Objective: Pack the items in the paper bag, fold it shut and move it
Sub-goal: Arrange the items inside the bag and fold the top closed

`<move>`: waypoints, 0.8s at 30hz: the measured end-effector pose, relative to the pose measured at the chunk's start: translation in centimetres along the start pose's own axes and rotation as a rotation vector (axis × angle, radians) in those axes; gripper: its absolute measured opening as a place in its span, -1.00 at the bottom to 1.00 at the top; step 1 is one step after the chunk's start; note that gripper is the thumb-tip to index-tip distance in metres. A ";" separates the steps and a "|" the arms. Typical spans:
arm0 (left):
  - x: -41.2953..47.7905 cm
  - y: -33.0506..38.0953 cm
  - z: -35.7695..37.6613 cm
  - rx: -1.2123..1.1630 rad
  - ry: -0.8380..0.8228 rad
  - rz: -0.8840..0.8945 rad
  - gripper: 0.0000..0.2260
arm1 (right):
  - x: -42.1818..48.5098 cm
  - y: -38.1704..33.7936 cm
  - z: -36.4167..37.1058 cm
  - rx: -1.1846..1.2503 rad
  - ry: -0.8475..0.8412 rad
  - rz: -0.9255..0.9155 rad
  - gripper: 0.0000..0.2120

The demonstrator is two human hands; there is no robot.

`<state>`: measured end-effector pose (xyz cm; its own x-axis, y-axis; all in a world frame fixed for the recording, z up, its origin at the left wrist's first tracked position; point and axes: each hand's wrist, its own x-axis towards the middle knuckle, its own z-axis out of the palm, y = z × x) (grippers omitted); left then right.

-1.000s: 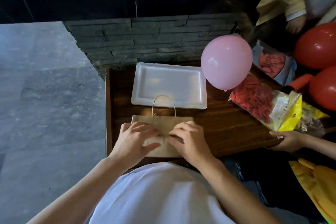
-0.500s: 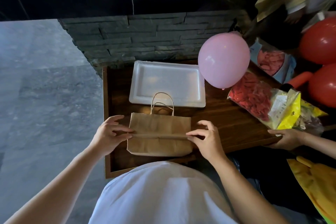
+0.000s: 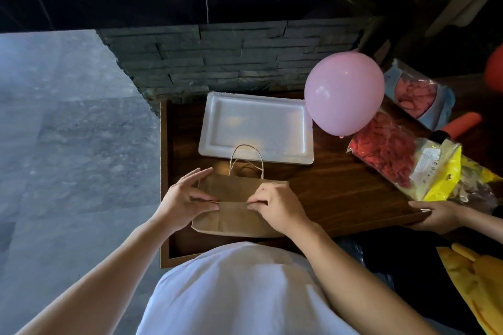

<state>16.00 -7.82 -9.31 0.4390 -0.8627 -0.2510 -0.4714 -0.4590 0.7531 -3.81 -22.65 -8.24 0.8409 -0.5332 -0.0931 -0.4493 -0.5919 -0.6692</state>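
Dark wood table (image 3: pixel 340 193) with a raised lip along its left and near edges; stone wall at the far edge, grey floor (image 3: pixel 68 144) open to the left. Paper bag (image 3: pixel 234 215) lies flat at the near-left of the table, close to both lips, twine handles pointing far, toward the white foam tray (image 3: pixel 255 128) just beyond. Bare wood to the right of the bag, up to the packets. Left hand (image 3: pixel 185 198) pinches the bag's fold line at its left side, thumb and fingers closed on the paper, index finger lifted. Right hand (image 3: pixel 277 207) pinches the same fold line nearer the middle, fingers curled tight on it. Pink balloon (image 3: pixel 344 94) at the tray's far-right corner; packets of red balloons (image 3: pixel 386 152) right of it. Another person's hand (image 3: pixel 432 215) grips the table's near-right edge.
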 end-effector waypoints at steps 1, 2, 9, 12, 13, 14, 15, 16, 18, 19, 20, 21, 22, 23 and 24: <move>0.0 -0.2 -0.1 -0.017 0.009 -0.037 -0.82 | 0.0 0.2 -0.2 0.007 -0.010 0.010 -0.94; -0.1 -0.5 -0.3 -0.039 0.020 -0.075 -0.78 | -0.1 0.4 -0.4 0.006 -0.010 0.020 -0.95; -0.5 -2.9 -2.2 -0.196 0.023 -0.191 -0.80 | -1.9 3.3 -2.1 0.029 0.078 0.176 -0.95; 0.0 -2.8 -2.7 -0.222 0.001 -0.194 -0.75 | -2.8 4.2 -2.2 0.128 0.152 0.285 -0.91; 0.1 -2.8 -2.6 -0.216 -0.017 -0.172 -0.74 | -3.0 4.4 -2.2 0.168 0.154 0.319 -0.89; 0.1 -2.8 -2.5 -0.210 -0.041 -0.149 -0.71 | -3.2 4.5 -2.1 0.214 0.147 0.359 -0.88; 0.1 -2.8 -2.2 -0.212 -0.066 -0.134 -0.69 | -3.4 4.6 -2.0 0.265 0.134 0.398 -0.87; 0.1 -2.7 -1.8 -0.228 -0.086 -0.129 -0.66 | -3.6 4.7 -1.8 0.318 0.119 0.432 -0.85; 0.0 -2.5 -0.9 -0.297 -0.125 -0.125 -0.64 | -3.8 4.8 -1.5 0.426 0.089 0.491 -0.80; -0.1 -2.4 -0.4 -0.349 -0.147 -0.115 -0.63 | -3.9 4.8 -1.3 0.482 0.078 0.512 -0.78; -0.3 -2.2 0.0 -0.412 -0.172 -0.100 -0.63 | -3.9 4.7 -1.1 0.545 0.068 0.526 -0.74; -0.4 -2.1 0.5 -0.492 -0.198 -0.089 -0.62 | -4.0 4.6 -0.9 0.611 0.056 0.530 -0.71; -0.6 -2.0 0.8 -0.589 -0.222 -0.093 -0.61 | -3.9 4.3 -0.7 0.668 0.043 0.529 -0.67; -0.8 -1.9 1.2 -0.692 -0.238 -0.126 -0.59 | -3.9 4.1 -0.5 0.710 0.029 0.519 -0.64; -1.1 -1.8 1.6 -0.780 -0.238 -0.179 -0.54 | -3.8 3.8 -0.3 0.741 0.012 0.509 -0.60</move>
<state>15.15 -6.43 -11.35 0.2423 -0.8528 -0.4626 0.2930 -0.3902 0.8728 -8.84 -23.05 -10.21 0.5882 -0.6332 -0.5030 -0.4534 0.2569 -0.8535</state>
